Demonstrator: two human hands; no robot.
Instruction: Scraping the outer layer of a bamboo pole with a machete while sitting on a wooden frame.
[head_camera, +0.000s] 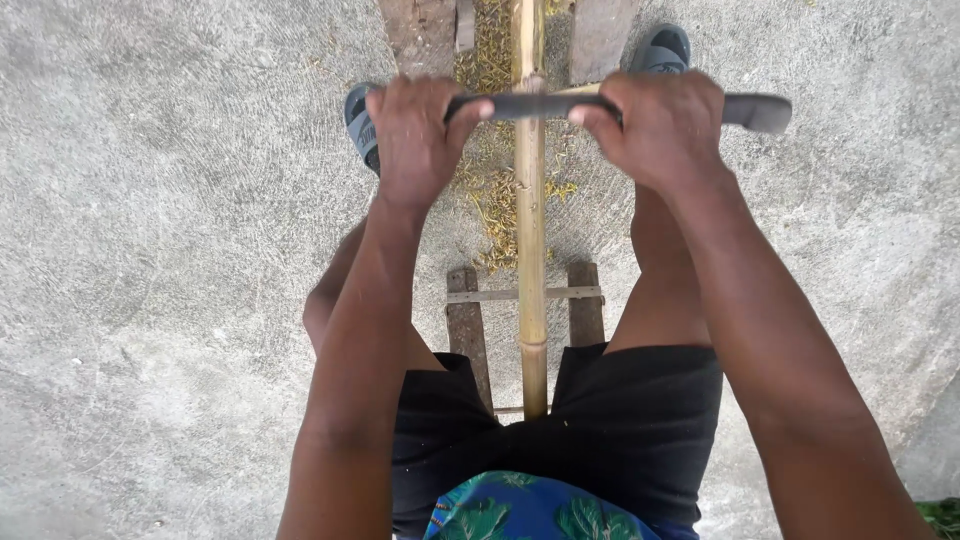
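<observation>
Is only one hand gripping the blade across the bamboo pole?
No, the left hand and right hand each grip an end of the dark blade lying across the bamboo pole.

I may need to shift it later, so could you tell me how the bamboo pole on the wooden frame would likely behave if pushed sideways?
The bamboo pole is round and rests lengthwise on a narrow wooden frame, so it would probably roll off easily. It looks straight and rigid, so likely stiff rather than floppy. Being slim bamboo, it is probably light for its length. Both hands, left hand and right hand, press a dark blade across it.
</observation>
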